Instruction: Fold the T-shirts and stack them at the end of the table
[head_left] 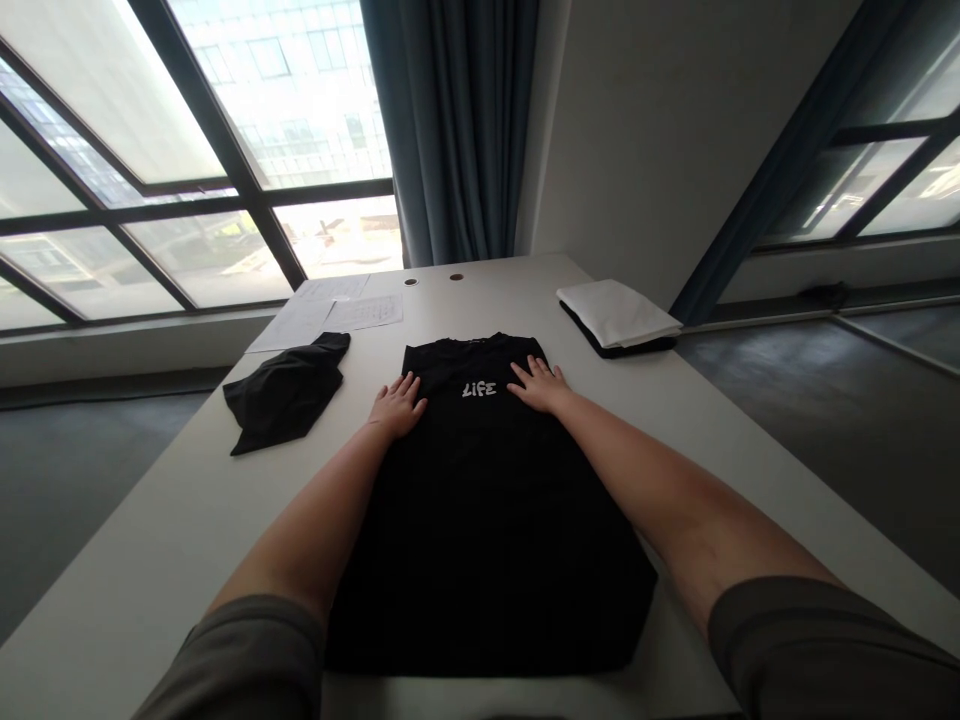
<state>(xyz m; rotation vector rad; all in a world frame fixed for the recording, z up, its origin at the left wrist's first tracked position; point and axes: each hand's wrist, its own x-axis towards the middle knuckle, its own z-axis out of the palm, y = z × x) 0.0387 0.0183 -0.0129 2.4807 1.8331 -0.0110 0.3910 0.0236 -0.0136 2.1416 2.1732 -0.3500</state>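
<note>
A black T-shirt (pixel 491 520) lies spread on the white table, its neckline at the far end and its hem towards me. White lettering (pixel 478 389) shows across the chest. No sleeves stick out at its sides. My left hand (pixel 397 405) rests flat on the shirt's left edge near the shoulder, fingers spread. On the upper right part, beside the lettering, my right hand (pixel 538 385) lies palm down with its fingers apart. Neither hand grips the cloth.
The white table (pixel 172 560) carries a crumpled black cloth (pixel 289 390) at left, paper sheets (pixel 364 312) at the far left and a folded white cloth (pixel 619 313) over something black at right. Two round holes are near the far edge. A blue curtain (pixel 461 130) hangs behind.
</note>
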